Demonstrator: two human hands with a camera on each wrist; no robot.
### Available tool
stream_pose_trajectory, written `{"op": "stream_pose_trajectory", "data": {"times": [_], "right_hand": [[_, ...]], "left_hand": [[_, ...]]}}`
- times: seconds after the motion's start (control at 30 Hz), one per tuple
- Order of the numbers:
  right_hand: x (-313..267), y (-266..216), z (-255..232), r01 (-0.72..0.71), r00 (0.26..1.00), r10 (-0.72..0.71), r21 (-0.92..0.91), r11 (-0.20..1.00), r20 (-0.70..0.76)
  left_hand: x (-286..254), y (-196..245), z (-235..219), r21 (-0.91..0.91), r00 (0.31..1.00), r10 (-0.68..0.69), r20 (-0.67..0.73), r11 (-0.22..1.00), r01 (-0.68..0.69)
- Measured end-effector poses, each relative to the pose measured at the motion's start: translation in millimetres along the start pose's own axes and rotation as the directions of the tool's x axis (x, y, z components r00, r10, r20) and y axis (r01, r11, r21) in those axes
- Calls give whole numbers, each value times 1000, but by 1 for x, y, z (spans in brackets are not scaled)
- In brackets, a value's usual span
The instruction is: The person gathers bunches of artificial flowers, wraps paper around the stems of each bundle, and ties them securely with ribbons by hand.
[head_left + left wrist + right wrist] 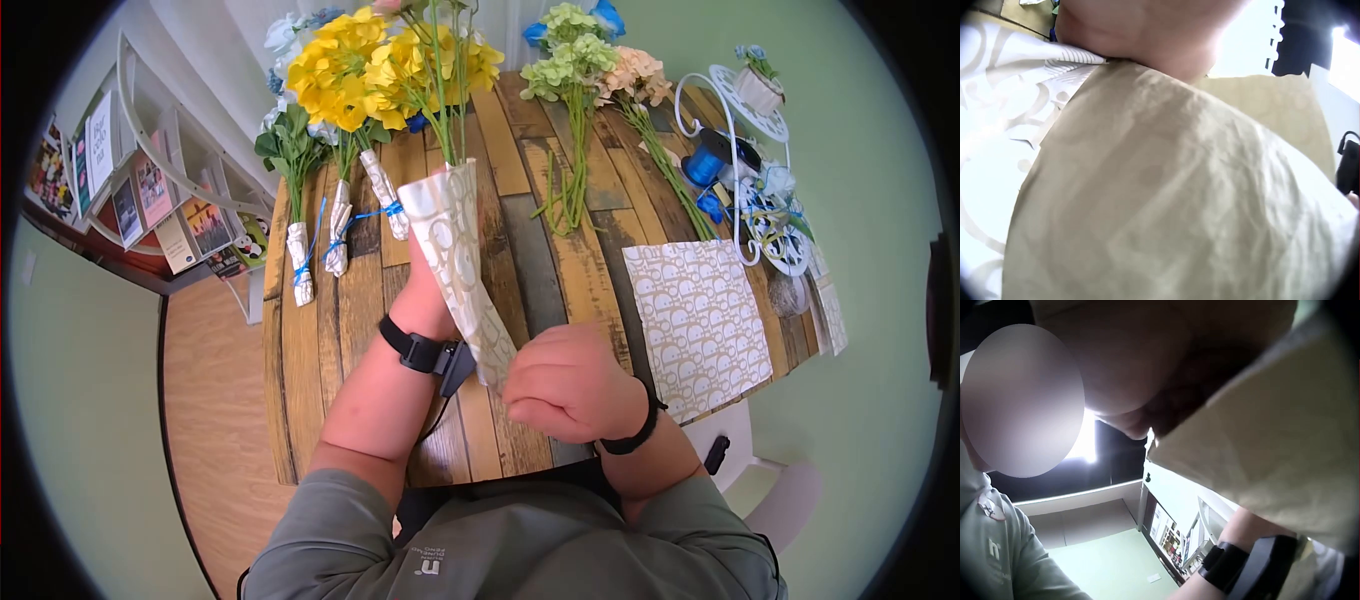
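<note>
In the head view my left hand point(426, 262) holds a bunch of long green flower stems point(450, 130), wrapped at the bottom in white-and-beige patterned paper point(455, 240). The paper hides most of its fingers. My right hand point(575, 385), fingers curled, grips the lower end of this paper near the table's front. From the left wrist, the plain beige inner side of the paper point(1147, 187) fills most of the view, with part of the left hand point(1147, 31) above it. The right wrist view shows a paper corner point(1163, 447) at the right hand's fingertips.
Several bouquets with wrapped stems, including yellow flowers point(340, 75), lie at the back left. Green hydrangeas point(575, 60) and peach flowers point(637, 77) are behind. A patterned paper sheet point(697, 330) lies right, near blue ribbon point(705, 165) and a white metal stand point(735, 110).
</note>
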State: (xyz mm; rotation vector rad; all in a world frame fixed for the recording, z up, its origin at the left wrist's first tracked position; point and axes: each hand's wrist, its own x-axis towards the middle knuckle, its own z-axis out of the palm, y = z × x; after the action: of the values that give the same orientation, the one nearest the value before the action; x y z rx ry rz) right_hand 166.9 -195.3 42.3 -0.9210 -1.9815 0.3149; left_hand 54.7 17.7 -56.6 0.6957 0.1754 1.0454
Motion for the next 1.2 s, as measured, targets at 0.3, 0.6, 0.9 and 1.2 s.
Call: {"op": "stream_pose_trajectory", "data": {"times": [0.3, 0.6, 0.9, 1.2], "right_hand": [[-9, 70, 16, -513, 572, 806, 698, 500, -156], [-13, 81, 67, -495, 703, 707, 660, 565, -79], [-5, 69, 58, -355, 846, 474, 404, 843, -245], [-8, 59, 59, -334, 705, 709, 865, 374, -34]], "left_hand": [[-4, 34, 37, -102, 887, -181, 424, 964, 245], [-41, 24, 116, 201, 998, -35, -51, 978, 45], [-39, 19, 114, 250, 1000, 28, -9, 968, -25], [-30, 31, 88, 155, 974, -136, 179, 982, 109]]}}
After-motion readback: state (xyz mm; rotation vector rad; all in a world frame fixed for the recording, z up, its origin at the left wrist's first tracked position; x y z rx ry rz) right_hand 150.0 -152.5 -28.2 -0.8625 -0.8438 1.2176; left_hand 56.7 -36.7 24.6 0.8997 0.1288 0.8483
